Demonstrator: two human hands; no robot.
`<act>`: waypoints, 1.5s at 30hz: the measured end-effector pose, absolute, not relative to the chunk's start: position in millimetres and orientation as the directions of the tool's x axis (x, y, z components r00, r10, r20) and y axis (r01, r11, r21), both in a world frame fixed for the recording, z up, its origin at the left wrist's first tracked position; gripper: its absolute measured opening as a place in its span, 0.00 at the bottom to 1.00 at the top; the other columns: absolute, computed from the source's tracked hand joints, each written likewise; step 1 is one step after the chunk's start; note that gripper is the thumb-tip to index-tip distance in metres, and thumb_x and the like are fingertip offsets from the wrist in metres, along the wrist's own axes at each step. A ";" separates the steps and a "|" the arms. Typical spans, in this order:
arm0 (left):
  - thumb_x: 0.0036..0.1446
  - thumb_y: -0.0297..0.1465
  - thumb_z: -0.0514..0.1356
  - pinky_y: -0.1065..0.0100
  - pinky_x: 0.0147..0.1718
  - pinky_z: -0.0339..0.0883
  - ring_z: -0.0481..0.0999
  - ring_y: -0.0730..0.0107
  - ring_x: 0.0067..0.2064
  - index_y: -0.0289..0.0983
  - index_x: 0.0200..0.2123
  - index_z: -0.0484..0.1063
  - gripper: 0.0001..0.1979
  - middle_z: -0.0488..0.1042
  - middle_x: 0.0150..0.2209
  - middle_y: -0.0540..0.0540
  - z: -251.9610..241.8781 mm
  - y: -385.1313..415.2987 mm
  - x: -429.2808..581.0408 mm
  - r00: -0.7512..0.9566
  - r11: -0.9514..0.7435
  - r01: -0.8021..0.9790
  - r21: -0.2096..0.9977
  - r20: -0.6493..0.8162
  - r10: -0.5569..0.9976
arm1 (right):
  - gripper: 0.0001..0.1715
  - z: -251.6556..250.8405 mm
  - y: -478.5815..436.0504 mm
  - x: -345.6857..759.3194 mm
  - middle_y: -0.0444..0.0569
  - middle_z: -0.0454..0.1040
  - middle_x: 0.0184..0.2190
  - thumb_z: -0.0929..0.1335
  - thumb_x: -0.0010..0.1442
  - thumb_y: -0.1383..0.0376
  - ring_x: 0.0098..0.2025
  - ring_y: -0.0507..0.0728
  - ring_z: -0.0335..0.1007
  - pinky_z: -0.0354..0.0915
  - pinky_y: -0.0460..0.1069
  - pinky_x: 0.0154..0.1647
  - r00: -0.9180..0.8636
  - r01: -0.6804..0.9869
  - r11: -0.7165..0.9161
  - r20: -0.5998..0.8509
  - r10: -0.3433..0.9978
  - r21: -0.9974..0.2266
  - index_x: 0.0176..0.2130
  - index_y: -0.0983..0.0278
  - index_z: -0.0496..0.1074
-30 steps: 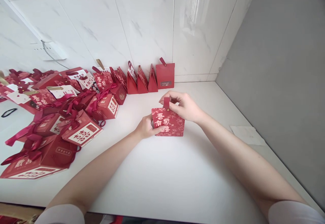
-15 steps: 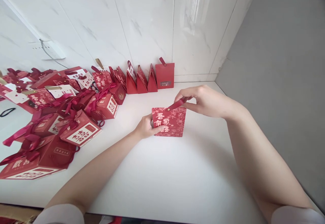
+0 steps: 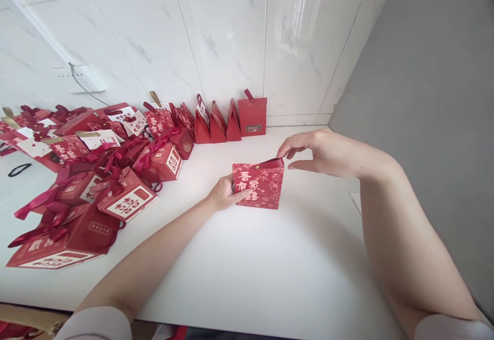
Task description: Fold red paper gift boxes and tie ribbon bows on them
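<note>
A red patterned gift box [image 3: 266, 188] with pale Chinese characters stands on the white table in front of me. My left hand [image 3: 226, 193] grips its left edge, the thumb across the front and the other fingers hidden behind. A dark red strap handle [image 3: 272, 163], fixed by a small gold rivet, lies along the top edge of the box. Just beyond the box's top right corner hovers my right hand [image 3: 309, 155], thumb and fingers apart and holding nothing; its fingertips are very close to the strap's end.
Red gift boxes with ribbon bows [image 3: 131, 196] crowd the left side of the table. Several triangular boxes [image 3: 203, 124] and one flat-faced red box [image 3: 252, 116] line the tiled wall. A black loop [image 3: 19, 170] lies far left. A grey panel [image 3: 432, 124] rises on the right.
My right hand has let go of the strap and drawn slightly right, its fingers parting. The strap has dropped down along the box's top. My left hand keeps its hold.
</note>
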State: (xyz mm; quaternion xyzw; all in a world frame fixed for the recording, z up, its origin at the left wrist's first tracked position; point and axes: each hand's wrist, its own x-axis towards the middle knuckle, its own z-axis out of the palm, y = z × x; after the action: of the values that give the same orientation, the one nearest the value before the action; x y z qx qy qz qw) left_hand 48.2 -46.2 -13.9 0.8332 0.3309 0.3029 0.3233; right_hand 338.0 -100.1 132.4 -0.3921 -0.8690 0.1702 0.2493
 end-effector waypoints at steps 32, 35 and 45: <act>0.65 0.52 0.42 0.62 0.42 0.68 0.77 0.59 0.42 0.35 0.53 0.69 0.31 0.78 0.40 0.43 -17.7 -35.9 50.3 0.366 -0.429 0.433 0.793 0.280 0.888 | 0.04 120.4 -95.3 308.7 0.45 0.78 0.32 0.68 0.58 0.68 0.37 0.57 0.74 0.66 0.50 0.35 -0.428 0.656 0.580 0.396 0.813 -0.483 0.30 0.61 0.72; 0.65 0.51 0.42 0.62 0.44 0.69 0.77 0.59 0.44 0.35 0.49 0.70 0.30 0.78 0.41 0.42 -19.2 -34.7 49.1 0.373 -0.434 0.432 0.791 0.281 0.884 | 0.03 118.4 -93.5 308.1 0.44 0.77 0.31 0.69 0.56 0.68 0.35 0.56 0.74 0.68 0.50 0.34 -0.398 0.636 0.531 0.351 0.848 -0.560 0.31 0.60 0.70; 0.65 0.48 0.46 0.62 0.51 0.67 0.74 0.59 0.52 0.39 0.57 0.62 0.25 0.75 0.52 0.44 -14.8 -36.6 51.7 0.348 -0.369 0.360 0.857 0.243 0.906 | 0.15 102.0 -73.0 309.8 0.45 0.77 0.36 0.69 0.56 0.65 0.35 0.56 0.74 0.67 0.49 0.30 -0.255 0.538 0.378 0.282 0.925 -0.753 0.43 0.58 0.65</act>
State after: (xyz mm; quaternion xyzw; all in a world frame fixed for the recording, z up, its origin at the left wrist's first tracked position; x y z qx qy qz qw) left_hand 51.7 -36.6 -14.8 0.7366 0.4295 0.3764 0.3623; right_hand 309.8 -73.0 102.0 -0.4901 -0.7461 0.2659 0.3639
